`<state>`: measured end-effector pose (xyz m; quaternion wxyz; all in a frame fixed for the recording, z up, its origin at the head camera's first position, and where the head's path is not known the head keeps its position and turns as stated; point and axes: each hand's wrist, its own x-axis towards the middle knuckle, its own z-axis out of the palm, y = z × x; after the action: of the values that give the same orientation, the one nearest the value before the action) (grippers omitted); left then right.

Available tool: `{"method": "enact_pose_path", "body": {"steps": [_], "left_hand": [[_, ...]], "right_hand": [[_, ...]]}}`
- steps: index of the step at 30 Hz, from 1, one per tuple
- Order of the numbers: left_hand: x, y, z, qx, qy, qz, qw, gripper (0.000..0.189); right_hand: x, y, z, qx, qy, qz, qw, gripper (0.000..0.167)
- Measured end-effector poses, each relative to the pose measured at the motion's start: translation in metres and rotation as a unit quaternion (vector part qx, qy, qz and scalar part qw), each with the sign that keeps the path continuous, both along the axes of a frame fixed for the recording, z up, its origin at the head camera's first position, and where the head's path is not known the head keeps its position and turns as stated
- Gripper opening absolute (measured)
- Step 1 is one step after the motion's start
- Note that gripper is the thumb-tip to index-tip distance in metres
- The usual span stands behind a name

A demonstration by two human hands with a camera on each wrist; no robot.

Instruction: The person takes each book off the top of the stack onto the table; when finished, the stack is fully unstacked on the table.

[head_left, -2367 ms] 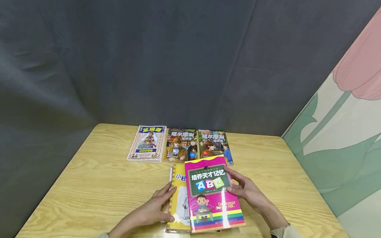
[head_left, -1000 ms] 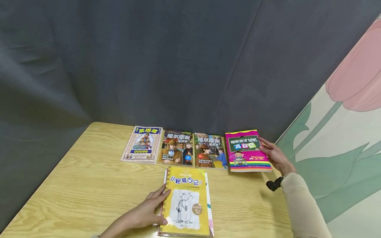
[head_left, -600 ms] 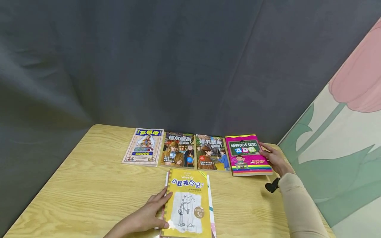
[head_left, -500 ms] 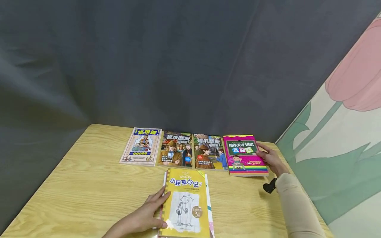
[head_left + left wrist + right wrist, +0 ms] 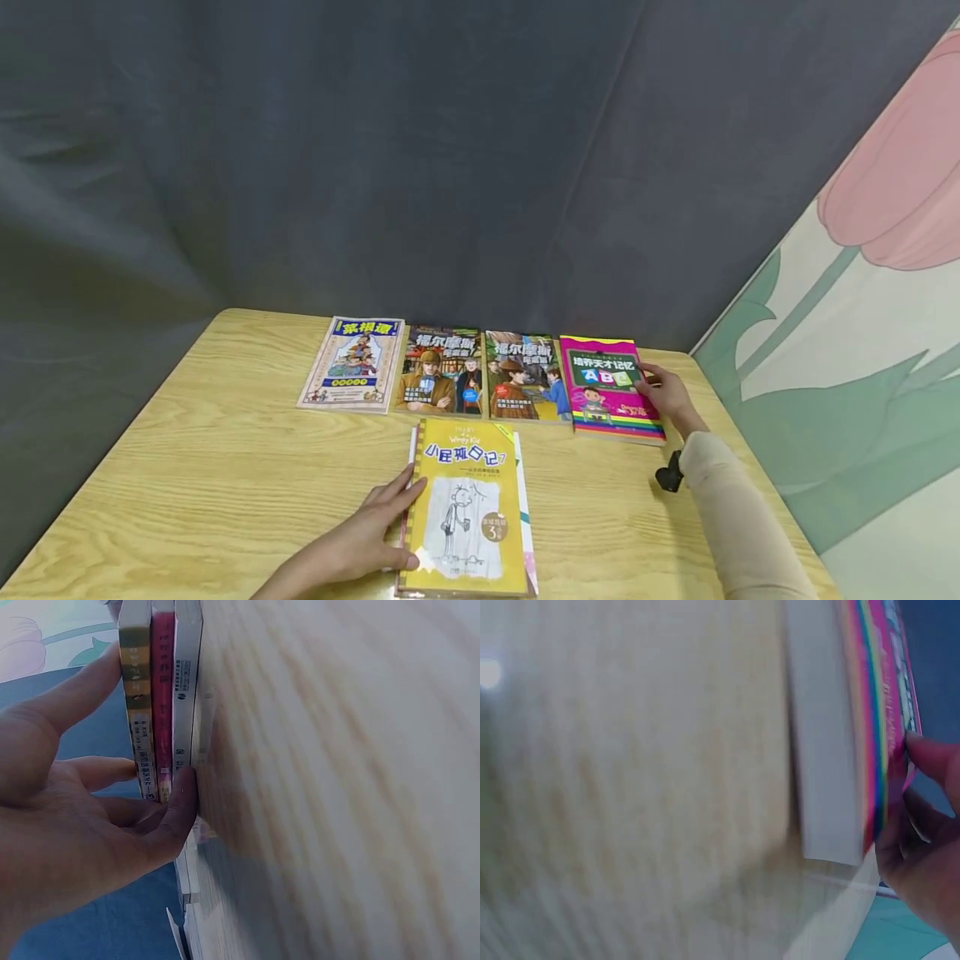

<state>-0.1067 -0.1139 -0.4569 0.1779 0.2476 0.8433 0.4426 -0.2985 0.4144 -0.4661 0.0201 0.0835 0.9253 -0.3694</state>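
A stack of books lies at the front middle of the table, with a yellow comic-diary book (image 5: pixel 465 508) on top. My left hand (image 5: pixel 367 529) holds the stack at its spine side, thumb and forefinger at the yellow cover's edge. In the left wrist view, other fingers lie along the spines, and a red-spined book (image 5: pixel 162 690) and a white-spined book (image 5: pixel 184 682) sit under the yellow one. At the back right, my right hand (image 5: pixel 667 396) grips the right edge of a thick pink ABC book (image 5: pixel 611 387), which lies flat with its thumb on the cover.
To the left of the pink book, a row holds two detective comic books (image 5: pixel 525 375) and a cream-coloured book (image 5: pixel 352 367). Behind the wooden table (image 5: pixel 225 467) hangs a dark curtain (image 5: pixel 412 167). A wall with a painted tulip (image 5: pixel 892 183) stands on the right.
My right hand has moved the pink book off the stack to the right end of the back row, then lowered it slightly. My left hand has stayed on the stack.
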Motion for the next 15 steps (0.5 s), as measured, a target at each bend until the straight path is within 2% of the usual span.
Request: {"method": "enact_pose_path", "body": {"steps": [2,4,7,9,11,15], "left_hand": [[0.0,0.0,0.0,0.0,0.001,0.001,1.0,0.095],[0.0,0.0,-0.001,-0.003,0.0,0.0,1.0,0.094],[-0.001,0.001,-0.002,-0.01,-0.003,-0.002,0.9999,0.094],[-0.002,0.001,-0.003,-0.015,-0.002,-0.003,0.9999,0.094],[-0.003,0.0,-0.004,-0.019,0.0,-0.002,0.9998,0.095],[-0.004,-0.001,-0.006,-0.028,0.0,0.004,0.9996,0.096]], "right_hand": [[0.0,-0.005,0.0,0.034,0.015,-0.012,0.9992,0.051],[0.005,-0.012,0.004,0.055,0.05,-0.032,0.9968,0.047],[0.019,-0.031,0.017,0.07,0.136,-0.045,0.9872,0.041],[0.034,-0.051,0.031,0.064,0.187,-0.029,0.9798,0.039],[0.052,-0.076,0.042,0.057,0.218,0.004,0.9742,0.038],[0.094,-0.131,0.053,0.028,0.219,0.071,0.9727,0.04]]}}
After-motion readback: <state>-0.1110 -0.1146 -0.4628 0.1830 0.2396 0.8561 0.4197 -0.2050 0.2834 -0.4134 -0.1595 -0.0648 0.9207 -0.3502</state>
